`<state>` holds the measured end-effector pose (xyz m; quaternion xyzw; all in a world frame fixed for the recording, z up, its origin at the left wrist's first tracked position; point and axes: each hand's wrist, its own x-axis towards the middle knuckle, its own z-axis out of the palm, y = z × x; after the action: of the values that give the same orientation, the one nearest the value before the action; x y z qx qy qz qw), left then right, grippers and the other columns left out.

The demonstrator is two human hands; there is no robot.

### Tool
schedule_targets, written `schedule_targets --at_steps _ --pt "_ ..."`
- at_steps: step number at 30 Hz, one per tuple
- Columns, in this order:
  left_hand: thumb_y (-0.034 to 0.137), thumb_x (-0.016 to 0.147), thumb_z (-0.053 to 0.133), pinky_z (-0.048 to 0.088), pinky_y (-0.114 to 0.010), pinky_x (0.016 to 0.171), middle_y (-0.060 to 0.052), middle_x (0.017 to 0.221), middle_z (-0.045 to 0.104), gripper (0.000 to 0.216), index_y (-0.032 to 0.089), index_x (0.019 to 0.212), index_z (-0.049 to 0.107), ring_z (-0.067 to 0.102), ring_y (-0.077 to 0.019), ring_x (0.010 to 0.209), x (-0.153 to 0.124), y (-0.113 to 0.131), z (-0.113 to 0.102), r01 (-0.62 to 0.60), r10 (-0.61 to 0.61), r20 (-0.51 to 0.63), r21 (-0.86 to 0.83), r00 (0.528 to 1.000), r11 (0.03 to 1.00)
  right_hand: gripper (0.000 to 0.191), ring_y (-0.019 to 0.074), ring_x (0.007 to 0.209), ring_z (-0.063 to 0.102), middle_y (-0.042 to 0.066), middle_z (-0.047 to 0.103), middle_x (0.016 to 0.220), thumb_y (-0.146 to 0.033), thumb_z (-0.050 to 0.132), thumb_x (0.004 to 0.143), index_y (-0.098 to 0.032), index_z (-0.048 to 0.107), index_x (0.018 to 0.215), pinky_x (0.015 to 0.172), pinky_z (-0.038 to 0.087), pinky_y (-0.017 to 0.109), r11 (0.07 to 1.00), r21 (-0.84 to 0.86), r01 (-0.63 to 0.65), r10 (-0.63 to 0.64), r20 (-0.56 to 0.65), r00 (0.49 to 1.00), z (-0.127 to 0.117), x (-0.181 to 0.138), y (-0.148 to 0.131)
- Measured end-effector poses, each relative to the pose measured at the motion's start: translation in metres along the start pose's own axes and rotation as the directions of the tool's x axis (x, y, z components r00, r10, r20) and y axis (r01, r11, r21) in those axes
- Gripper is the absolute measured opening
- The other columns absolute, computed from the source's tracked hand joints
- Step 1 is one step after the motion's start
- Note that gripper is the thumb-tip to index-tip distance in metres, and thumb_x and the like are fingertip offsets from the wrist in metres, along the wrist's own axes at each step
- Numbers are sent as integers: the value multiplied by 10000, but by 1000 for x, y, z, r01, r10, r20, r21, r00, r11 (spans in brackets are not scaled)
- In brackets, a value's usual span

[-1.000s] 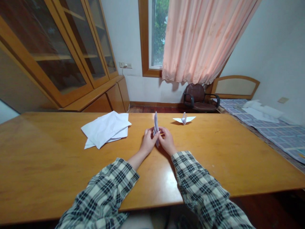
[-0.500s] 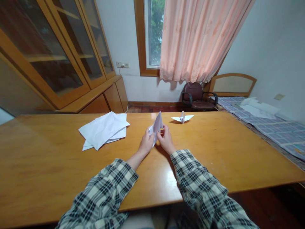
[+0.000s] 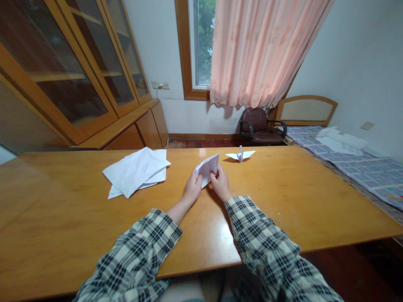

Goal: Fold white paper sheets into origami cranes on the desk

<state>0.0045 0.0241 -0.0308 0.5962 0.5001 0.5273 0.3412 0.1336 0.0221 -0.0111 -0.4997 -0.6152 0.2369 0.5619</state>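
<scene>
A folded sheet of white paper (image 3: 208, 168) is held up between both hands, above the middle of the table. My left hand (image 3: 192, 184) grips its left edge, thumb on the near face. On the opposite side my right hand (image 3: 221, 183) pinches the paper between thumb and fingers. The fingers behind the paper are partly hidden. A finished paper crane (image 3: 240, 156) with spread wings stands beyond my right hand, near the table's far edge. Several loose white sheets (image 3: 136, 171) lie in an untidy pile to the left of my hands.
The wooden table (image 3: 270, 197) spans the view. Behind it are a glass-doored cabinet (image 3: 94, 63) at left, a brown armchair (image 3: 256, 126), a pink curtain (image 3: 258, 50) by the window, and a bed (image 3: 355, 163) with a checked cover at right.
The folded paper's tall upright point is gone from view; its upper edge now slopes up to a corner at the right. Both hands keep their hold in nearly the same place.
</scene>
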Motion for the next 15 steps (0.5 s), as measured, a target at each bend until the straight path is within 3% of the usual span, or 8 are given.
schedule_targets --at_steps 6,15 --pt "320 884 490 451 -397 983 -102 1090 691 321 142 1117 621 628 -247 1051 7 -1 0 103 -109 -45 -114 993 988 452 207 1086 596 69 663 1166 -95 441 744 -186 623 1148 985 450 365 994 14 112 -113 56 992 2 -1 7" --pt "549 807 581 517 -331 819 -102 1010 712 487 135 1058 638 666 -245 921 7 0 -4 186 -188 30 -360 982 914 461 201 1098 596 63 680 1149 -77 437 747 -220 679 1113 1016 436 396 989 37 142 -144 61 988 -3 0 5"
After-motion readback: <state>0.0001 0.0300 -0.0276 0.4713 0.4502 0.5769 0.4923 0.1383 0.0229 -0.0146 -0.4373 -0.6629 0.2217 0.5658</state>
